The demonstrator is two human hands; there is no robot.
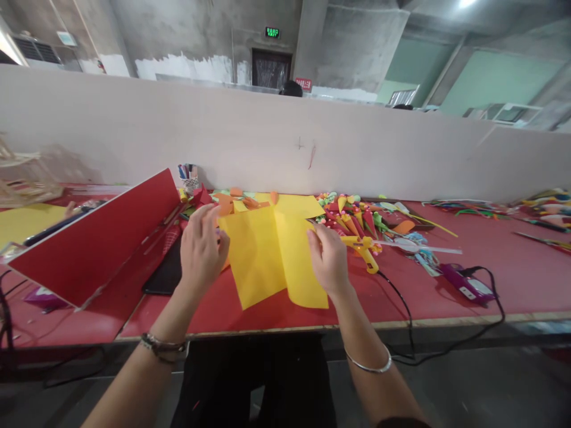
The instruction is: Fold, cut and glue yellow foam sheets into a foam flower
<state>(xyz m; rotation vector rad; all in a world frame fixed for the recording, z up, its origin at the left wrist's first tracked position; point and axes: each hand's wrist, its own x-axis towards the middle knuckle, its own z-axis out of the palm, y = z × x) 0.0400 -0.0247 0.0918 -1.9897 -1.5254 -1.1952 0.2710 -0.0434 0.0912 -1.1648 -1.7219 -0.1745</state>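
- Tabletop (526, 279) in red is stretching across the middle of the frame.
- Yellow paper (261, 255) is spanning the frame's centre, between both hands, its crease running nearly up and down, its two panels spreading to either side.
- Right hand (329, 257) is overlapping the paper's right edge, looking the nearer; whether its fingers are pinching, I cannot tell.
- Left hand (200, 251) is hovering by the upper-left corner, thumb and fingers standing apart.
- Glue gun (368, 258) is resting just right of the right hand.
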